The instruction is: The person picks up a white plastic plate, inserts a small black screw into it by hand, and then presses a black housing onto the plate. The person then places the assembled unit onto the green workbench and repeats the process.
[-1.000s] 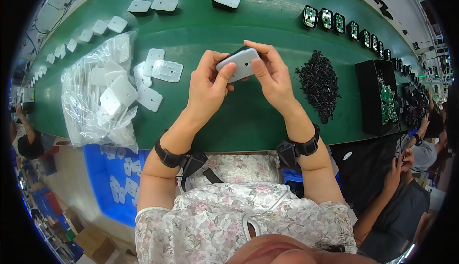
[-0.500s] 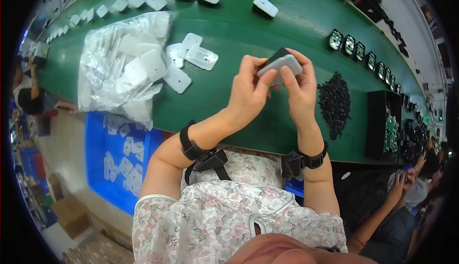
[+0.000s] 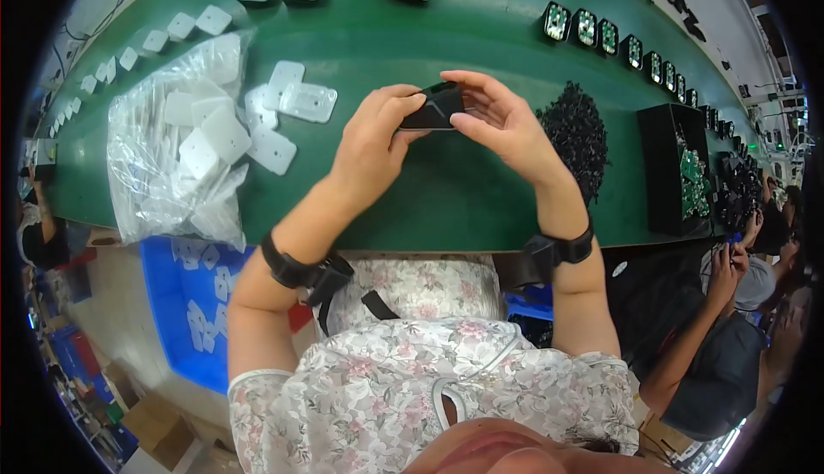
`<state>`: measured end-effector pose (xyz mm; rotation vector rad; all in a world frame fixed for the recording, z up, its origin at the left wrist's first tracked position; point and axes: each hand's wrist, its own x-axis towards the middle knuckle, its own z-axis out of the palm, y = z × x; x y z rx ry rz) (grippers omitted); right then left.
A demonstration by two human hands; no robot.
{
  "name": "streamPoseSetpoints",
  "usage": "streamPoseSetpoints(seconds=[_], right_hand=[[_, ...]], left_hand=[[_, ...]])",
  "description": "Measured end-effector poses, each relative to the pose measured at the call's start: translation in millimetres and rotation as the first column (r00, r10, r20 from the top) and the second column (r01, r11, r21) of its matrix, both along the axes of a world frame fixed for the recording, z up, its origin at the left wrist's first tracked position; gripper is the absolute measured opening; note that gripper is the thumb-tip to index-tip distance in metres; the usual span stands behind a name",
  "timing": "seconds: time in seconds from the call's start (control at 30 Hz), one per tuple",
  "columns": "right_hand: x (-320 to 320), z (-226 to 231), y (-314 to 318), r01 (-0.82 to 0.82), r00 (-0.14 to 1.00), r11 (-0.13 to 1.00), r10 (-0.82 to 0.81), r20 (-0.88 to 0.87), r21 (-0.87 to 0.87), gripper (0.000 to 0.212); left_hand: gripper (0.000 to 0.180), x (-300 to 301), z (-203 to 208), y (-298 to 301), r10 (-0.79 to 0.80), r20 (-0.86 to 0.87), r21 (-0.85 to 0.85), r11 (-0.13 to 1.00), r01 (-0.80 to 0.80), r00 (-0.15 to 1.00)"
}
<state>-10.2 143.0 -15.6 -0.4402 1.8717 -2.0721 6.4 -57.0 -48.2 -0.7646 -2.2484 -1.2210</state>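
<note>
- My left hand point(image 3: 371, 143) and right hand point(image 3: 506, 122) cover both ends of the small black part point(image 3: 435, 106); only its middle shows.
- Its underside faces away from me.
- Right of my right hand, the black pile point(image 3: 577, 130) blurs into one mass.
- Left of my left hand, the clear bag point(image 3: 176, 156) clouds the white plates inside.

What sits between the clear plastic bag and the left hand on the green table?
Loose white plates lie between the clear bag and the left hand, on the green table, head view.
</note>
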Motion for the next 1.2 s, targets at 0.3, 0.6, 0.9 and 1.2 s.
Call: streamPoseSetpoints(seconds=[0.3, 0.6, 0.9, 1.2], right_hand=[[15.7, -22.8, 0.5, 0.013, 0.91, 0.881, 0.186, -0.371, 0.473, 0.042], [24.5, -14.0, 4.2, 0.065, 0.949, 0.961, 0.024, -0.314, 0.27, 0.042], [21.7, -22.2, 37.2, 0.444, 0.829, 0.667, -0.052, -0.557, 0.598, 0.044], [21.9, -21.5, -8.1, 0.507, 0.464, 0.694, 0.28, -0.84, 0.512, 0.017]], left_hand=[[0.07, 16.6, -6.9, -21.1, -0.105, 0.151, -0.208, 0.969, 0.135, 0.983], [0.089, 23.3, -17.8, -19.0, -0.053, 0.2, -0.118, 0.99, 0.078, 0.978], [0.084, 23.2, -17.5, -20.8, -0.086, 0.198, -0.097, 0.99, 0.107, 0.977], [0.078, 23.9, -16.1, -20.6, -0.091, 0.187, -0.086, 0.99, 0.108, 0.978]])
